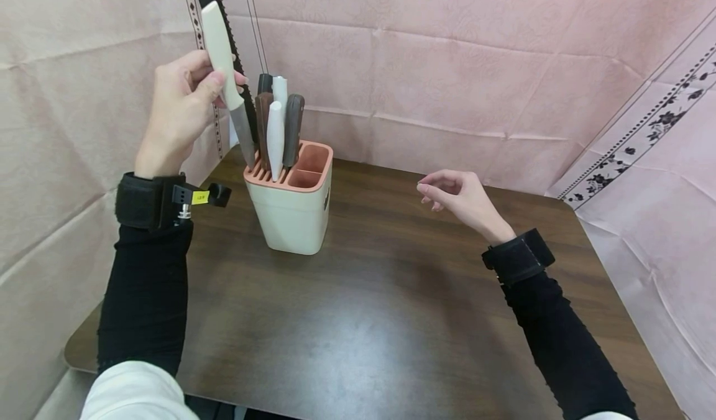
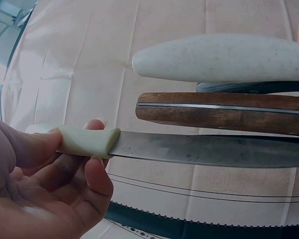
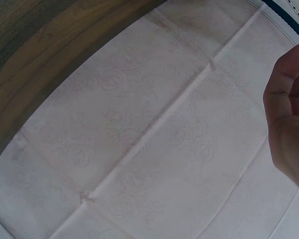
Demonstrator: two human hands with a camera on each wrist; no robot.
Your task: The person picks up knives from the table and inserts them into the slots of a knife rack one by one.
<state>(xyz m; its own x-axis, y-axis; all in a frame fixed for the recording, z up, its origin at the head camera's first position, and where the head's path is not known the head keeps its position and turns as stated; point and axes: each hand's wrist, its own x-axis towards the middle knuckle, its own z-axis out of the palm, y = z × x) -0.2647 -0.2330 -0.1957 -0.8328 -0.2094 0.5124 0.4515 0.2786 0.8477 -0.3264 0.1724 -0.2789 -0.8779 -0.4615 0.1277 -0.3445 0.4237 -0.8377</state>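
My left hand (image 1: 181, 106) pinches the pale cream handle of a knife (image 1: 219, 50) between thumb and fingers. Its blade (image 2: 189, 149) points down, the lower end right at the slotted left side of a knife holder (image 1: 291, 215). That holder is pale green with a coral top. Other knives stand in it beside the blade: a brown wooden handle (image 2: 214, 113), a white speckled handle (image 2: 214, 59), a grey handle (image 1: 293, 128) and more behind. Off to the right, my right hand (image 1: 458, 199) hovers above the table with loosely curled fingers, holding nothing.
The holder's right side has two open compartments (image 1: 312, 162). It stands on a dark brown wooden table (image 1: 347, 320), toward the back left. Pinkish patterned cloth (image 1: 447, 84) hangs behind the table and along both sides, close to the left arm.
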